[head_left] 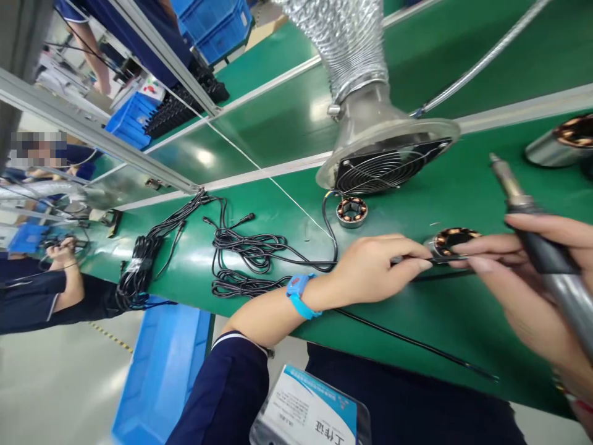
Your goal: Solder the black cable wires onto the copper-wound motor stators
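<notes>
My left hand, with a blue wrist strap, pinches a thin black wire next to a small motor stator with copper windings on the green bench. My right hand grips the handle of a soldering iron, its tip pointing up and to the left, and its fingertips touch the same wire by the stator. A second stator lies just beyond, near the fume extractor.
A fume extractor hood on a silver flexible duct stands on the bench. Coiled black cables lie to the left. Another metal motor part sits far right. Blue crates stand on the floor. Another person works at left.
</notes>
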Demonstrator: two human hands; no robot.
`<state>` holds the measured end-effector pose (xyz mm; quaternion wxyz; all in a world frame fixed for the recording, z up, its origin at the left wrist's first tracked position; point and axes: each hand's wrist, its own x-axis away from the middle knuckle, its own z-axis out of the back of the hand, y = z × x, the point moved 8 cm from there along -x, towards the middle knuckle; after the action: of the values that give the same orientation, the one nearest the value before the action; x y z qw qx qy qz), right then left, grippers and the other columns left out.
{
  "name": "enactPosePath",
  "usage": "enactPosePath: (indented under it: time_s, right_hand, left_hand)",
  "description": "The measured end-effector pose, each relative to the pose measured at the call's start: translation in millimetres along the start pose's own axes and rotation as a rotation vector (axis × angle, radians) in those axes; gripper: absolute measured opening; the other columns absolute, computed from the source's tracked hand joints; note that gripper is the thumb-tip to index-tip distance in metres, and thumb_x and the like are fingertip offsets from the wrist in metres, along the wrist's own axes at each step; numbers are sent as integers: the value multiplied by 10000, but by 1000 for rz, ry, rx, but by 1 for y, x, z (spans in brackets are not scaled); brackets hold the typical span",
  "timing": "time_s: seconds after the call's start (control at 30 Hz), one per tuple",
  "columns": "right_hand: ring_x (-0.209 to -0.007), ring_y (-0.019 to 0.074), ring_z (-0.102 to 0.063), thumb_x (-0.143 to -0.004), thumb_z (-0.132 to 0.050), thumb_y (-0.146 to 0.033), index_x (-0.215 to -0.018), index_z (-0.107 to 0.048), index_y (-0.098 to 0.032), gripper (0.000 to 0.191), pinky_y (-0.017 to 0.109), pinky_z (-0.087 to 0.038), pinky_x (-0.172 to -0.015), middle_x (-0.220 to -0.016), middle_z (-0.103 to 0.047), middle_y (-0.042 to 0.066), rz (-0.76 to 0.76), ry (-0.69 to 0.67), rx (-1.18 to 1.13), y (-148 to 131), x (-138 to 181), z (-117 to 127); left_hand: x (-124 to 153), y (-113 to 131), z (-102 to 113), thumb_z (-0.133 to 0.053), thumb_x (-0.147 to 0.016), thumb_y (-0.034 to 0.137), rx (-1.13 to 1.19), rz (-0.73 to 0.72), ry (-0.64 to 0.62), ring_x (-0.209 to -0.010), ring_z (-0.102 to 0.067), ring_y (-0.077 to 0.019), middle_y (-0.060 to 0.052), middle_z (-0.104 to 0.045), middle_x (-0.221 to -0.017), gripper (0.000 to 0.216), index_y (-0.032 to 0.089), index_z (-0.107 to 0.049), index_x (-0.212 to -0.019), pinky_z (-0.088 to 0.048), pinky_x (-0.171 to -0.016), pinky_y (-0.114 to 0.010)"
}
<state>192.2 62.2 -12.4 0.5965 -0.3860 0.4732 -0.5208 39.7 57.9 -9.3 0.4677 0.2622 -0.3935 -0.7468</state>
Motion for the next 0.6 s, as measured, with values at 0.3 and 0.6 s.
enactPosePath:
  time_s: [0.3,0.6]
  right_hand:
    - [-601,170,-667,-744,-734,-313,-1127,-530,-271,436,244,-596,-537,-826,-692,9,1,-118,-302,-6,-6,-13]
    - [-689,108,-671,-789,-678,-235,-1106,-533,-281,351,158,-566,-609,-781,-678,-17,139,-182,-226,-16,-5,-21]
  left_hand:
    - [-3,-13,-5,-640,-810,405,519,134,-121,-656,-513,-74,-18,-636,-765,293,113,-657,-811,-419,-637,-227]
    - [-5,-19,-13,-716,-726,547,829,254,-81,-549,-382,-37,55,-469,-658,452,156,-517,-834,-310,-516,-212]
